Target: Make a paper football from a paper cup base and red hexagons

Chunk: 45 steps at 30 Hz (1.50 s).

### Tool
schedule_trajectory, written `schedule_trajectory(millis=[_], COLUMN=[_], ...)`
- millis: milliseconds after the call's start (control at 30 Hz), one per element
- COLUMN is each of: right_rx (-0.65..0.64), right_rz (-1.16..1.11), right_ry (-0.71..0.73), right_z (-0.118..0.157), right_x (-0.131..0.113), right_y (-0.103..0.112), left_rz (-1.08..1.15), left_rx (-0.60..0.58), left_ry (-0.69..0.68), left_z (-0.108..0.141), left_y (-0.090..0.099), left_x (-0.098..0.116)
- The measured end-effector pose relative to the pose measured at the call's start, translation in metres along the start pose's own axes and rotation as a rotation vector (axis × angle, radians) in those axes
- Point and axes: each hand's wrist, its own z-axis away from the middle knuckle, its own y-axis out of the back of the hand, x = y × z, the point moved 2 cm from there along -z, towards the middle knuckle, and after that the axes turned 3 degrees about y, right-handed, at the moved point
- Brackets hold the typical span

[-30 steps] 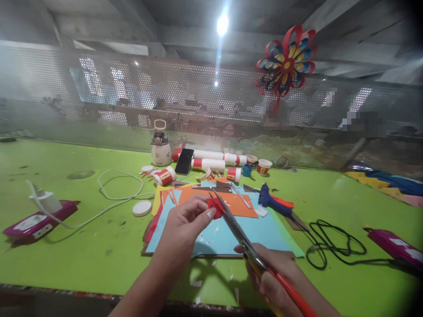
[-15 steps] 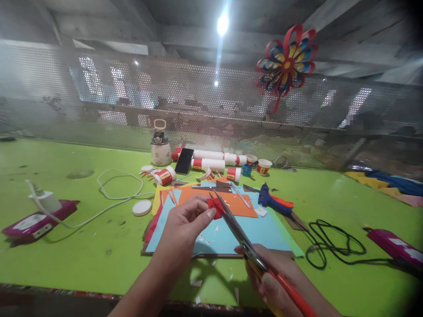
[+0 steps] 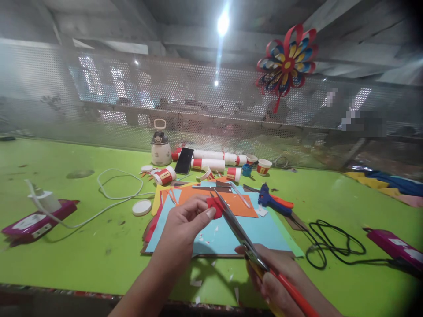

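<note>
- The left hand pinches a small red paper piece between thumb and fingers, above the stacked craft paper.
- The right hand is closed around the handles of the scissors, one of which is orange-red.
- The hands are apart, the scissors slanting up between them, tips pointing away from the person. The blades stand slightly parted at the red paper piece's right edge; whether they touch it is hard to tell.
- Beneath lies a light blue sheet with white scraps on it, and an orange sheet on its far part.
- Just right of the orange sheet rests a blue hot glue gun with an orange-red trigger; near it coils a black cord.
- Left of the stack, a round white lid lies flat on the green table.
- Behind the stack are a tipped paper cup, a propped smartphone and an upright bottle with a loop handle.
</note>
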Motion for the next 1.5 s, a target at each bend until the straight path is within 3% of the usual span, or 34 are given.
schedule_trajectory(millis=[267, 567, 933, 1300, 1500], right_rx=[0.096, 0.148, 0.103, 0.057, 0.122], right_rz=[0.152, 0.24, 0.225, 0.261, 0.228], right_ry=[0.083, 0.074, 0.101, 0.04, 0.072], right_z=[0.0, 0.003, 0.002, 0.003, 0.002], right_x=[-0.012, -0.007, -0.009, -0.001, -0.008], right_y=[-0.001, -0.005, -0.002, 0.0, -0.002], left_rz=[-0.001, -0.027, -0.099, -0.095, -0.068], left_rx=[0.024, -0.004, 0.029, 0.007, 0.018], left_ry=[0.023, -0.013, -0.075, -0.08, -0.065], left_z=[0.001, -0.001, -0.003, -0.004, -0.003], left_y=[0.0, 0.001, 0.005, 0.002, 0.0], left_x=[0.0, -0.001, -0.006, -0.006, -0.004])
